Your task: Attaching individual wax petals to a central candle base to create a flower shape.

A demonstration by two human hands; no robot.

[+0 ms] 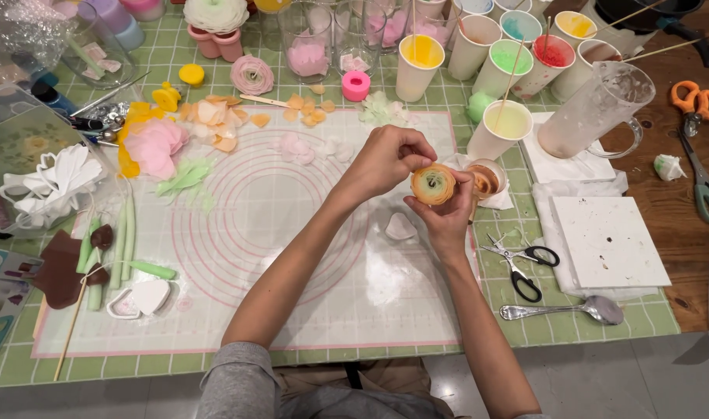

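Underside of the orange flower [433, 183] is hidden by the fingers; can't tell what it's made of. Top-row cups [479, 31] are cut off by the frame edge, and the clutter at far left is partly cropped and blurred. Small cup [485, 180] behind the right hand is mostly covered.

Left hand [387, 159] reaches in from lower left, forearm angled up across the mat [292, 256], fingers curled, tips pinching the flower's upper left edge. Right hand [447, 217] comes up from below, wrist bent, fingers cupped closed around the flower's bottom and right side. Flower is held above the mat's right part, between both hands, layered face toward camera.

A white petal [400, 226] lies on the mat just below the hands. Small scissors [520, 264] and a spoon [564, 311] lie to the right, off the mat.
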